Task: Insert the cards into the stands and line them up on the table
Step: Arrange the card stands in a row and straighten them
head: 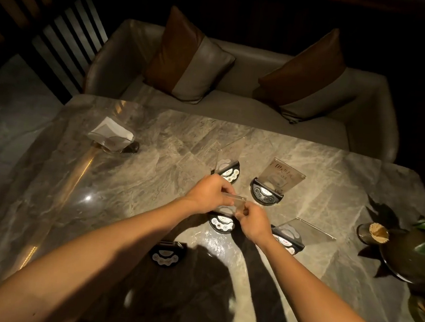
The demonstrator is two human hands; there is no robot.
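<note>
Both my hands pinch one clear acrylic card [233,201] over a black half-round stand [222,223] in the middle of the marble table [126,178]. My left hand [209,193] grips the card's left edge, my right hand [253,223] its right edge. The card's lower edge sits at the stand; whether it is seated in the slot I cannot tell. Three other stands hold cards: one behind my hands [227,171], one at the back right with writing on its card [266,193], one to the right [288,242]. A further stand [168,255] lies near me without a card.
A napkin holder [112,137] stands at the table's far left. At the right edge are a toothpick cup [376,232] and a dark round planter [409,257] with green leaves. A grey sofa [237,103] with two cushions is behind the table.
</note>
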